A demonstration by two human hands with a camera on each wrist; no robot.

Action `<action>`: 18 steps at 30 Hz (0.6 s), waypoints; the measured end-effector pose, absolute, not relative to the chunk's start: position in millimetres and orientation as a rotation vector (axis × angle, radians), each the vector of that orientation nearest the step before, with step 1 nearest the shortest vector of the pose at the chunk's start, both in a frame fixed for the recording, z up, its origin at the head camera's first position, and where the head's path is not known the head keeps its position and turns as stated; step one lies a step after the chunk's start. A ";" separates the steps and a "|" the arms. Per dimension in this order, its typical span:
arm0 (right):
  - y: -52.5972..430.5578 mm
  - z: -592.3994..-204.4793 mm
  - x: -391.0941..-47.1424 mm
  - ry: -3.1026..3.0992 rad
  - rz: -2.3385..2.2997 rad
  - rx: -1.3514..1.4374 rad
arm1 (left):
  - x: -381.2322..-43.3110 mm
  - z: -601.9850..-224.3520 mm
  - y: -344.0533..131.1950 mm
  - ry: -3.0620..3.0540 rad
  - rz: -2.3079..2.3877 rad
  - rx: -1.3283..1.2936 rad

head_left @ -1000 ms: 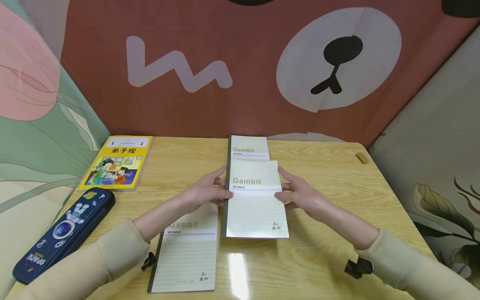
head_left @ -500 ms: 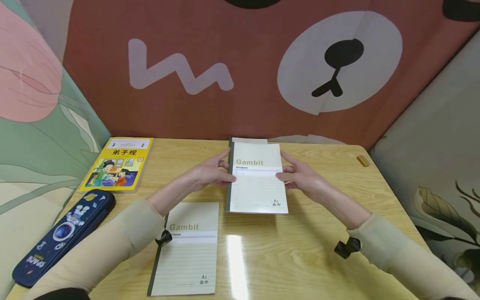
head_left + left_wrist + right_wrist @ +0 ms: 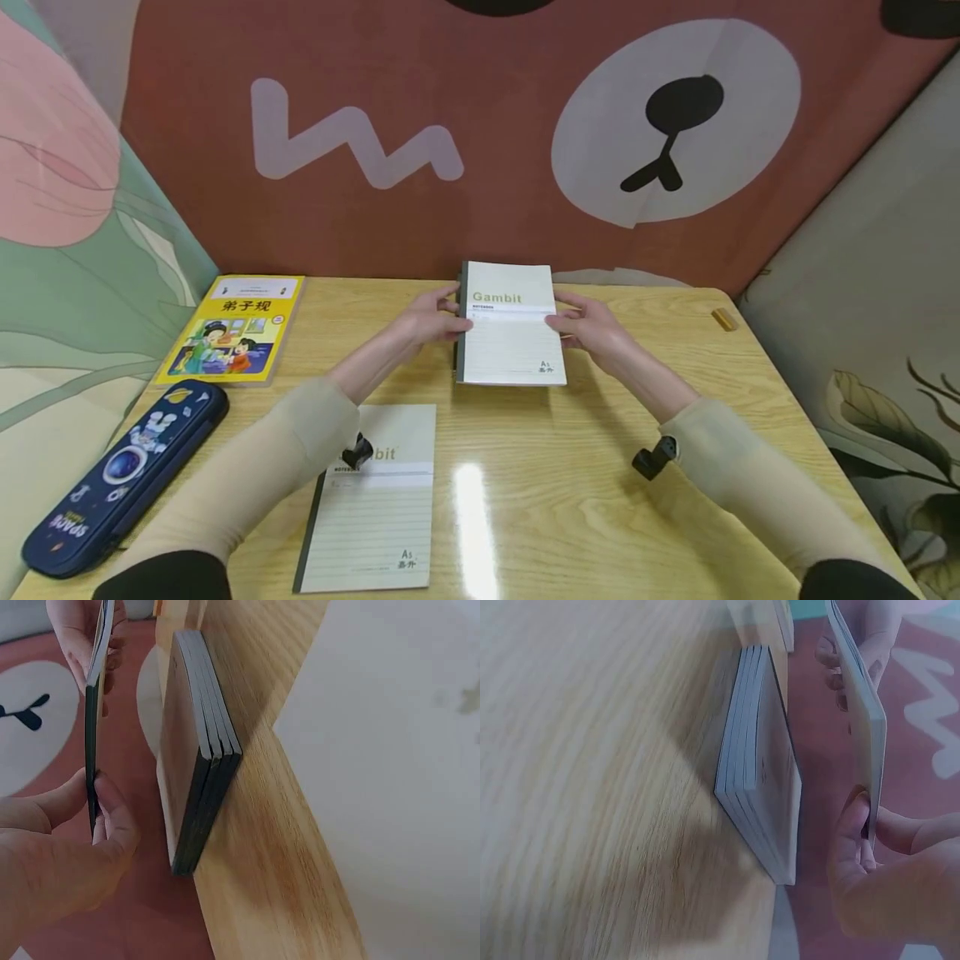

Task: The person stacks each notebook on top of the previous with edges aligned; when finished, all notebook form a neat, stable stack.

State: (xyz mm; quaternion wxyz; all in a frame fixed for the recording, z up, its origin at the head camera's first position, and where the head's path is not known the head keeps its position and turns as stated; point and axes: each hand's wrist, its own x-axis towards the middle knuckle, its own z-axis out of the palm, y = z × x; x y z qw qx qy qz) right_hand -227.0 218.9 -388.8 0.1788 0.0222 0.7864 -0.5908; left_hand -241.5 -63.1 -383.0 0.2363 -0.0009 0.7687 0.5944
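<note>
Pale cover, dark spine: the held notebook (image 3: pixel 510 342), in the air just above a stack of notebooks (image 3: pixel 744 754) at the far side of the table (image 3: pixel 600 508). Pinched narrowly along the spine by the left hand (image 3: pixel 433 318), along the opposite edge by the right hand (image 3: pixel 592 327). Nearer, partly covered by the left sleeve (image 3: pixel 255 467), another notebook (image 3: pixel 375 525). Farther left, a yellow book (image 3: pixel 232 329) and navy pencil case (image 3: pixel 123 479); far right, a small brown block (image 3: pixel 724 319). Close behind, a red-brown backdrop (image 3: pixel 360 225).

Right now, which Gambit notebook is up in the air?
The held notebook, pinched by left hand and right hand; the stack and front notebook rest on the table.
</note>
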 end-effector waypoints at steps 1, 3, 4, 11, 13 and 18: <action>217.9 -390.4 -230.1 2.229 -1.678 0.070 | -244.1 -385.0 -62.9 2.114 1.640 -0.007; 216.0 -394.0 -235.8 2.238 -1.697 0.081 | -249.4 -390.5 -61.9 2.132 1.657 -0.011; 215.3 -396.2 -238.6 2.243 -1.701 0.087 | -251.5 -393.1 -61.2 2.136 1.668 -0.015; 209.5 -412.4 -254.3 2.303 -1.680 0.072 | -263.4 -410.3 -54.5 2.246 1.676 -0.054; 208.1 -416.1 -258.3 2.325 -1.665 0.077 | -266.3 -414.8 -52.1 2.279 1.675 -0.062; 205.0 -426.5 -269.0 2.381 -1.610 0.084 | -269.7 -422.8 -48.6 2.338 1.643 -0.085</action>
